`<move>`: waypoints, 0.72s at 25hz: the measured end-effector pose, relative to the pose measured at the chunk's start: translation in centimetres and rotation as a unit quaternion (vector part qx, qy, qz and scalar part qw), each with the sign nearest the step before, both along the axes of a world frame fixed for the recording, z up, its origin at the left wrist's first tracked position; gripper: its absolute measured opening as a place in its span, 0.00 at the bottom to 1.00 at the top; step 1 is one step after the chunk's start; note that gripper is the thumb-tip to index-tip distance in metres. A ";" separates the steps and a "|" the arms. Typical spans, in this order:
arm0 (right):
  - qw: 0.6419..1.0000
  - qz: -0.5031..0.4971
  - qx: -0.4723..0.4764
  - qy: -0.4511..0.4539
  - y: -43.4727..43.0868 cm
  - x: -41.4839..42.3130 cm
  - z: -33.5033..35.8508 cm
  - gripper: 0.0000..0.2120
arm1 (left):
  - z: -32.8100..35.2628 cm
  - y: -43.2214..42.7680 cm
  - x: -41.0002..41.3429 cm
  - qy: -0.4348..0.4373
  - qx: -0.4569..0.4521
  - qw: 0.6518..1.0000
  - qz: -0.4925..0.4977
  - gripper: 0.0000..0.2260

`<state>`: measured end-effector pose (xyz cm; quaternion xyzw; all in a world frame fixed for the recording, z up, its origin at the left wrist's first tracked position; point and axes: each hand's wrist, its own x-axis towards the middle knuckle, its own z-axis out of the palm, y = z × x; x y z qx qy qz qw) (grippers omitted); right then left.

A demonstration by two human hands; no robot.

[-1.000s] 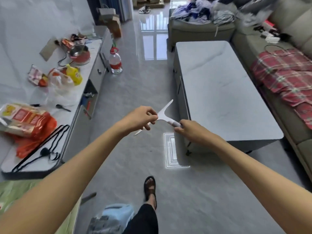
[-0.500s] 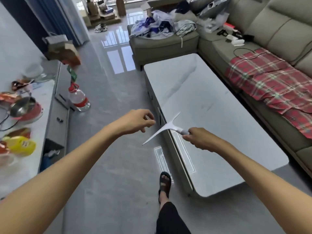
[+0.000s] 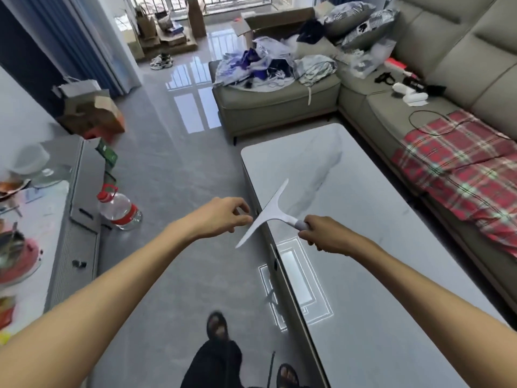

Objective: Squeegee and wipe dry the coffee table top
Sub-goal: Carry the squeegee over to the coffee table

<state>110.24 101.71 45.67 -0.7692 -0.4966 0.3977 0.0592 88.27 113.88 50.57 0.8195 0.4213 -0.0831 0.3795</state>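
Right hand (image 3: 326, 236) grips the grey handle of a white squeegee (image 3: 268, 212), fingers wrapped tight round it. The squeegee is held in the air, not touching the table; its blade runs diagonally from upper right to lower left, crossing above the near-left long edge of the coffee table (image 3: 377, 247). The blade's upper tip is over the table top, its lower tip over the floor (image 3: 173, 169).

Left hand (image 3: 223, 219) is empty, fingers loosely curled with thumb and fingertips close together, narrow gap. It sits just left of the blade's middle, very near the blade; cannot tell if the fingertips touch it. Both forearms are bare and reach forward.

The coffee table has a pale grey marble-look top, glossy, with a bright ceiling-light reflection near the left edge below the right hand. It stands to the right of the person, long side along the grey sofa (image 3: 436, 79).

A red plaid blanket (image 3: 458, 169) lies on the sofa seat beside the table, and a black cable (image 3: 428, 119) loops just past it. A pile of clothes (image 3: 265, 65) is on the chaise at the far end.

On the left is a low TV cabinet (image 3: 78, 219) with blurred clutter on top, and a large water bottle (image 3: 120, 210) with a red cap stands on the floor against it. Sandalled feet (image 3: 216, 327) and a dark trouser leg are at the bottom of the view. Cardboard boxes (image 3: 92, 113) lie further back on the left.
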 end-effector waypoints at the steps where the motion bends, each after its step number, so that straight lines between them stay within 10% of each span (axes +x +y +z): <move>1: 1.000 0.001 -0.004 -0.015 2.2 0.5 -0.8 0.09 | -0.6 2.5 0.4 -0.002 -0.012 1.000 0.000 0.13; 18: 0.985 -0.164 -0.038 0.031 41.9 13.2 -17.8 0.17 | -15.8 49.7 17.2 -0.036 -0.136 0.983 0.115 0.07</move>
